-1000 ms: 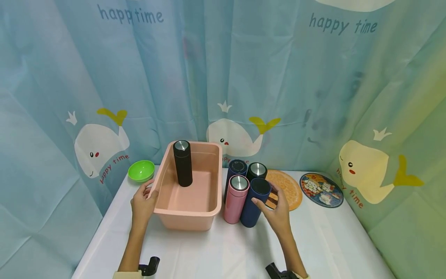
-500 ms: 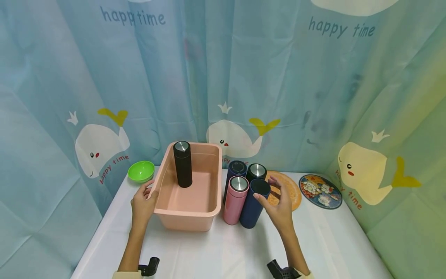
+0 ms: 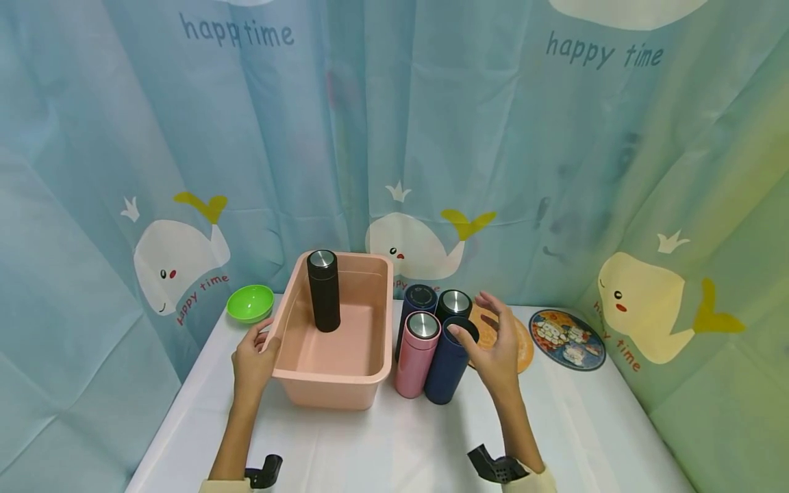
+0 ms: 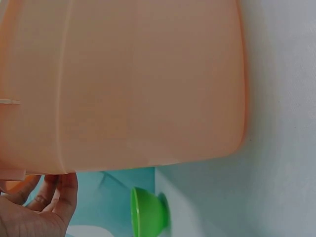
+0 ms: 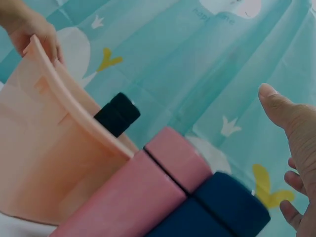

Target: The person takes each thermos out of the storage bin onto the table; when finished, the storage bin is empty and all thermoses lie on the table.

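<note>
My left hand pinches the left rim of a peach plastic basin. In the left wrist view its fingers curl at the basin's edge. A black thermos with a silver-topped lid stands upright inside. Right of the basin, a pink thermos and a navy thermos stand in front of a dark blue thermos and a black thermos. My right hand is beside the navy thermos, thumb and fingers spread. The right wrist view shows a gap between this hand and the thermos.
A green bowl sits left of the basin on the white table. An orange round mat lies behind my right hand, and a patterned round mat lies farther right. A blue whale-print curtain hangs behind the table.
My right hand has let go of the navy thermos's top; its fingers have spread and lifted away to the right. The left hand, the basin and the bottles stay in place.
</note>
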Demonstrator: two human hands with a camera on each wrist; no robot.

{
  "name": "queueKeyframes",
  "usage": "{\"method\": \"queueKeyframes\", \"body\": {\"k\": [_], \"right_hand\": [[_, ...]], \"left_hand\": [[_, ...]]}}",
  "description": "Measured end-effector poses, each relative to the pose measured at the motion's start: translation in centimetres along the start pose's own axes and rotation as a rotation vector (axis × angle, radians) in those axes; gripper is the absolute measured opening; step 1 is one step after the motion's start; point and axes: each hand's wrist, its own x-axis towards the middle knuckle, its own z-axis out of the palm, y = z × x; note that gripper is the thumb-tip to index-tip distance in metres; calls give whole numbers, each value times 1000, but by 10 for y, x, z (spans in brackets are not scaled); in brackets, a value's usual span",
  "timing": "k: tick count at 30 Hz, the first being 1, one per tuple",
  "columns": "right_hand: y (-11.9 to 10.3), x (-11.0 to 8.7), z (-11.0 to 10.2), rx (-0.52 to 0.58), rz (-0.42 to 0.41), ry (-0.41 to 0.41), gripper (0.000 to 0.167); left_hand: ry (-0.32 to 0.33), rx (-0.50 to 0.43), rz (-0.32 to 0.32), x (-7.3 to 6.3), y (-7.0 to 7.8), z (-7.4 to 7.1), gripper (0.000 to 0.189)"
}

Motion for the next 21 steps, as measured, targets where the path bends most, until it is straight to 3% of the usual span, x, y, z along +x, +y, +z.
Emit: {"method": "queueKeyframes", "body": {"k": [11,21], "right_hand": [[-24,15,10,20,-110,-2,72],[-41,17,31,108,-175,-51,69]], "left_hand": [[8,9,20,2,-2,1,40],[12,0,27,1,-4,2,39]]}}
